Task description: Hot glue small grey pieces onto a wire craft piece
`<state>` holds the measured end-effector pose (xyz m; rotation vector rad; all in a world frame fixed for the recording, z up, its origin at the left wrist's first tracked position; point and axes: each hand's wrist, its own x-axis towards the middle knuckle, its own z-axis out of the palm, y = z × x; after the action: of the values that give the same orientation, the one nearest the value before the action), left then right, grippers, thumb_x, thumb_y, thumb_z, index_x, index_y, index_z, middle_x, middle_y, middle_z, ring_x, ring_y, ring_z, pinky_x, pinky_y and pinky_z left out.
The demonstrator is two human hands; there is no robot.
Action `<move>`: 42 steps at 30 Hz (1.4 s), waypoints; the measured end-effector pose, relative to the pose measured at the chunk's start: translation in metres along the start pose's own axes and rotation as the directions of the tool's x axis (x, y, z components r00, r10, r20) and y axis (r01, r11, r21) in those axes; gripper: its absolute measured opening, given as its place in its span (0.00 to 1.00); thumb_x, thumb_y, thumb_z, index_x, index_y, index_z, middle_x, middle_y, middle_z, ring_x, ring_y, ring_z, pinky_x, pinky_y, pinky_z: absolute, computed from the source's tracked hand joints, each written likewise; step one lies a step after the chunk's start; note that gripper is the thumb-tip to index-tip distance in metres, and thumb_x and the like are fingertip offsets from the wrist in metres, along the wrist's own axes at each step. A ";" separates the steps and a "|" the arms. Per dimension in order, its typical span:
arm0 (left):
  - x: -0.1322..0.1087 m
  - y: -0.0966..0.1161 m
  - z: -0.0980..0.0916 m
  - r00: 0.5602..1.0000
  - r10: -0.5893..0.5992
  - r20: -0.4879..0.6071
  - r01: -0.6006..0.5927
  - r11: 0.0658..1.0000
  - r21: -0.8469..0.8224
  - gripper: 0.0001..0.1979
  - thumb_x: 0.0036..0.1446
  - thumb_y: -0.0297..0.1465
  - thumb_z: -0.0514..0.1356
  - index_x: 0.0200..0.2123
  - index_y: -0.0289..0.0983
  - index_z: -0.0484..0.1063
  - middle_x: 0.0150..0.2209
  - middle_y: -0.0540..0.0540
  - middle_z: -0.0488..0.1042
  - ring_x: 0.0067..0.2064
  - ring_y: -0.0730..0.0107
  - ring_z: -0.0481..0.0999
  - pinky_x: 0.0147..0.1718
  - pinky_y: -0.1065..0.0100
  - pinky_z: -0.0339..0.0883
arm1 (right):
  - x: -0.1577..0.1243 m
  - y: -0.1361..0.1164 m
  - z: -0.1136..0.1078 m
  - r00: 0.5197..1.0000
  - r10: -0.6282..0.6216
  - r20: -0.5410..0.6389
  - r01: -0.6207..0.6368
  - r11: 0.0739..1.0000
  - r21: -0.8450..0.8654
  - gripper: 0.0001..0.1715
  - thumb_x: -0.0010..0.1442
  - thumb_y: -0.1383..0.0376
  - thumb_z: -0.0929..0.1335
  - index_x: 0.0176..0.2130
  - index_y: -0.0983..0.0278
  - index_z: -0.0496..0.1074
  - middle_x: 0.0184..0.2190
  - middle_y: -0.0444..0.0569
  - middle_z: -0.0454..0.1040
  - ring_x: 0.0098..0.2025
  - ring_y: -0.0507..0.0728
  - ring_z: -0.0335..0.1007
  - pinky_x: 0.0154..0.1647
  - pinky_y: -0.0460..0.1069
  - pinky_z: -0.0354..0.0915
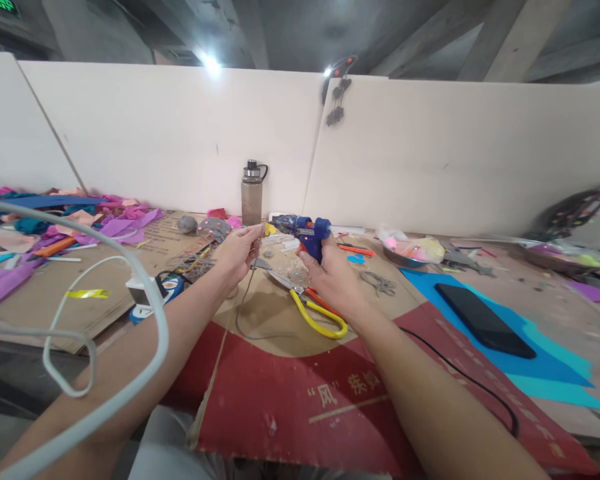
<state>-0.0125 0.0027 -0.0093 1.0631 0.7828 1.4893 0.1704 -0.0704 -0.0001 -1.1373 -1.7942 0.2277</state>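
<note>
My right hand point(330, 270) is wrapped round the handle of a blue hot glue gun point(316, 230), with a clear glue stick point(347, 229) jutting from its back. The gun's nozzle points left toward my left hand point(241, 252), whose fingers are pinched together on a thin grey wire point(240, 313) that curves down over the cardboard. A small yellow piece point(270, 229) shows between the fingertips and the nozzle; I cannot tell whether it is held. Yellow-handled scissors point(320, 319) lie open below my right hand, with red-handled ones partly hidden beneath.
A water bottle point(251, 193) stands against the white partition point(180, 133). Crepe paper scraps point(115, 220) pile up at left. A black phone point(483, 319) lies on blue sheets point(425, 283) at right. A white cable point(155, 313) loops across the left foreground.
</note>
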 end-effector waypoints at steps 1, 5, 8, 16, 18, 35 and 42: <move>0.000 0.000 0.000 1.000 0.003 0.002 -0.003 1.000 0.000 0.13 0.41 0.36 0.70 0.26 0.34 0.72 0.17 0.56 0.60 0.18 0.84 0.56 0.15 0.78 0.48 | 0.000 0.000 0.000 1.000 0.005 0.003 -0.005 1.000 -0.020 0.13 0.60 0.64 0.61 0.45 0.63 0.62 0.37 0.54 0.72 0.37 0.61 0.68 0.41 0.56 0.64; 0.000 0.001 0.000 1.000 0.015 0.023 -0.015 1.000 0.009 0.13 0.42 0.36 0.69 0.25 0.34 0.72 0.17 0.56 0.58 0.18 0.84 0.54 0.15 0.78 0.47 | 0.001 0.001 0.000 1.000 -0.010 0.000 0.010 0.999 -0.041 0.17 0.60 0.64 0.61 0.49 0.64 0.62 0.39 0.55 0.73 0.38 0.61 0.69 0.42 0.56 0.64; 0.000 0.000 0.000 0.999 0.022 0.030 -0.023 1.000 0.019 0.13 0.43 0.36 0.69 0.25 0.34 0.72 0.17 0.56 0.58 0.18 0.84 0.54 0.15 0.78 0.47 | 0.001 0.002 0.001 0.999 -0.031 -0.010 0.031 0.999 -0.026 0.19 0.60 0.64 0.62 0.51 0.64 0.61 0.39 0.55 0.73 0.39 0.61 0.69 0.43 0.56 0.64; -0.002 0.001 0.003 0.999 0.021 0.032 -0.021 1.000 0.007 0.13 0.42 0.36 0.69 0.24 0.34 0.72 0.17 0.56 0.60 0.18 0.84 0.55 0.15 0.78 0.47 | 0.001 0.003 0.002 1.000 -0.011 -0.004 0.011 1.000 -0.009 0.18 0.60 0.63 0.62 0.50 0.63 0.63 0.36 0.53 0.73 0.39 0.62 0.69 0.46 0.57 0.63; -0.003 0.002 0.004 0.999 0.014 0.035 -0.014 1.000 0.003 0.13 0.41 0.36 0.70 0.24 0.33 0.72 0.17 0.55 0.60 0.18 0.84 0.55 0.15 0.78 0.46 | 0.000 0.003 0.002 1.000 -0.015 -0.002 0.015 1.000 -0.006 0.17 0.60 0.63 0.62 0.50 0.63 0.63 0.35 0.52 0.73 0.41 0.62 0.69 0.47 0.58 0.62; -0.004 0.005 0.004 1.000 0.004 0.015 -0.004 0.999 -0.048 0.12 0.41 0.33 0.70 0.25 0.33 0.73 0.19 0.55 0.63 0.18 0.86 0.57 0.15 0.81 0.47 | 0.000 0.005 0.003 1.000 -0.014 -0.006 0.014 0.999 -0.030 0.17 0.60 0.64 0.61 0.50 0.64 0.62 0.32 0.53 0.72 0.46 0.65 0.68 0.51 0.61 0.60; -0.004 0.004 0.005 0.999 -0.004 0.032 0.005 0.999 -0.043 0.12 0.42 0.33 0.70 0.24 0.33 0.72 0.18 0.55 0.61 0.18 0.86 0.56 0.14 0.81 0.47 | 0.000 0.004 0.002 1.000 -0.020 -0.011 0.020 0.999 -0.027 0.16 0.60 0.64 0.61 0.49 0.63 0.62 0.32 0.52 0.72 0.45 0.65 0.68 0.51 0.61 0.60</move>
<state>-0.0093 -0.0023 -0.0051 1.0494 0.7269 1.4758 0.1711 -0.0672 -0.0038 -1.1365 -1.8029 0.1859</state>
